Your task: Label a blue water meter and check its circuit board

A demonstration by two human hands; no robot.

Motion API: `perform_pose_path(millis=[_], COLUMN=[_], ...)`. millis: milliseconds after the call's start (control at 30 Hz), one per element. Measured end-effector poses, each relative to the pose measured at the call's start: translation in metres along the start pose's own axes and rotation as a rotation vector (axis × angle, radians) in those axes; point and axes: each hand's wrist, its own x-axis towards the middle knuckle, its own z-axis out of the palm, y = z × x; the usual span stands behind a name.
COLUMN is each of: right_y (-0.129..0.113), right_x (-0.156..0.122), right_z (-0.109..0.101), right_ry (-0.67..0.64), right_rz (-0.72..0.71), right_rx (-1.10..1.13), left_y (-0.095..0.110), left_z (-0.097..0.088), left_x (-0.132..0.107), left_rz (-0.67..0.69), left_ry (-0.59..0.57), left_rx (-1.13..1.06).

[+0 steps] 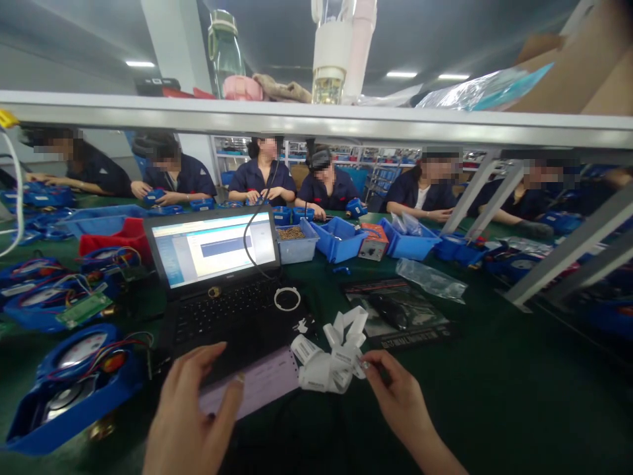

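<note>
My left hand (190, 409) is open over the front of a black laptop (212, 310), thumb and fingers apart. Below it a pink paper slip (267, 386) lies partly on the laptop's edge. My right hand (395, 389) pinches the right end of a looped strip of white barcode labels (321, 366) between thumb and fingers. The strip lies crumpled beside the pink slip. On the laptop rest a white ring (287, 299), a small brass-coloured ring (213, 291) and small white pieces (302, 326). The laptop screen (217, 247) is lit.
Blue meter housings (74, 389) with wires stand at left. A black mouse (388, 310) sits on a dark mat (420, 330). Behind are blue bins (339, 241), an orange box (373, 243) and a plastic bag (430, 280). A shelf (297, 119) crosses above; several co-workers sit beyond.
</note>
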Motion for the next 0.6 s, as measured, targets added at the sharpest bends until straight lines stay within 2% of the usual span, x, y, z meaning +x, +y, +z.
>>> perform_pose_path(millis=[133, 267, 400, 600], right_y=[-0.005, -0.006, -0.005, -0.01], right_x=[-0.001, -0.003, -0.004, -0.007], right_z=[-0.006, -0.01, -0.01, -0.007], right_ry=[0.007, -0.016, -0.017, -0.051], right_rz=[-0.003, -0.033, -0.03, -0.068], right_rx=[-0.016, -0.05, -0.051, 0.015], left_y=[0.032, 0.062, 0.075, 0.081], left_z=[0.034, 0.056, 0.07, 0.089], left_x=[-0.007, -0.009, -0.009, -0.013], left_rz=[0.176, 0.203, 0.196, 0.195], left_ry=[-0.336, -0.571, -0.678, -0.738], left_rx=[-0.045, -0.042, 0.055, 0.153])
